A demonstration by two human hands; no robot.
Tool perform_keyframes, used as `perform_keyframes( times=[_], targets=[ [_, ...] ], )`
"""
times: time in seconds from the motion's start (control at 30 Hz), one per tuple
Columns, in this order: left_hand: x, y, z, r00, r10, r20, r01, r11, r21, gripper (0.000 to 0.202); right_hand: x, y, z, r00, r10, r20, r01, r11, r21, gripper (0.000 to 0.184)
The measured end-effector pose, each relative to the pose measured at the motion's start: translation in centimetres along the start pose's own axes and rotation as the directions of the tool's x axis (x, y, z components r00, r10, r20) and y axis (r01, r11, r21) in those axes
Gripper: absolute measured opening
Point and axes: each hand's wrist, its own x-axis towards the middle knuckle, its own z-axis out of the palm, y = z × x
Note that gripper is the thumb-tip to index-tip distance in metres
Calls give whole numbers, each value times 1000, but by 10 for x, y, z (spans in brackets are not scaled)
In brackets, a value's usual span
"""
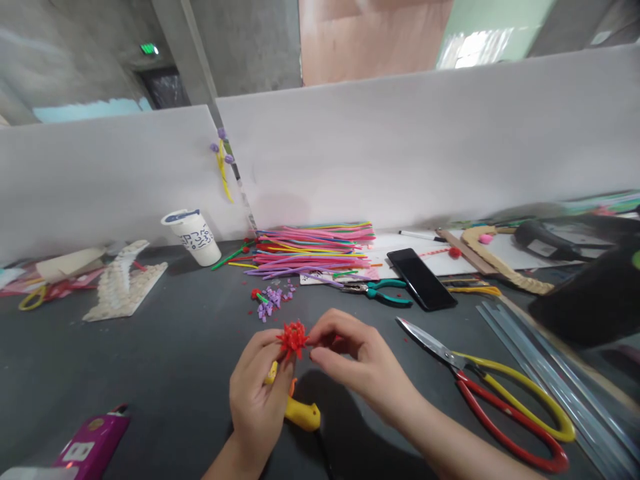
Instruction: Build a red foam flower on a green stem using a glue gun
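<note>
A small red pipe-cleaner flower (293, 338) is held low in the middle of the head view. My left hand (260, 393) is closed around it from below, and a yellow piece (300, 412) sticks out under that hand. My right hand (355, 363) pinches the flower's right side with thumb and fingertips. Both hands hover just above the dark grey table (175, 360).
Large scissors (500, 393) with red and yellow handles lie to the right. Behind the hands are purple scraps (273, 300), teal pliers (380, 291), a black phone (421, 278), a pile of coloured pipe cleaners (310, 250) and a paper cup (193, 237). A pink box (90, 443) is at front left.
</note>
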Motion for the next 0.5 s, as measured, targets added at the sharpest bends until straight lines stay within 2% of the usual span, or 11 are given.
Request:
perform_keyframes(
  times=[0.07, 0.13, 0.33, 0.5],
  targets=[
    [2, -1, 0, 1000, 10, 0, -10, 1000, 5, 18, 1, -1, 3, 982, 175, 68, -182, 976, 116, 6],
    [2, -2, 1, 1000, 27, -2, -27, 1000, 8, 17, 1, 0, 5, 965, 252, 79, -263, 945, 194, 7],
    [1, -3, 1, 996, 90, 24, -91, 995, 39, 22, 0, 1, 5, 932, 347, 106, -361, 867, 343, 11],
    [1, -4, 0, 987, 156, 44, -159, 985, 68, 19, 0, 0, 5, 933, 347, 90, -354, 852, 386, 11]
  ],
)
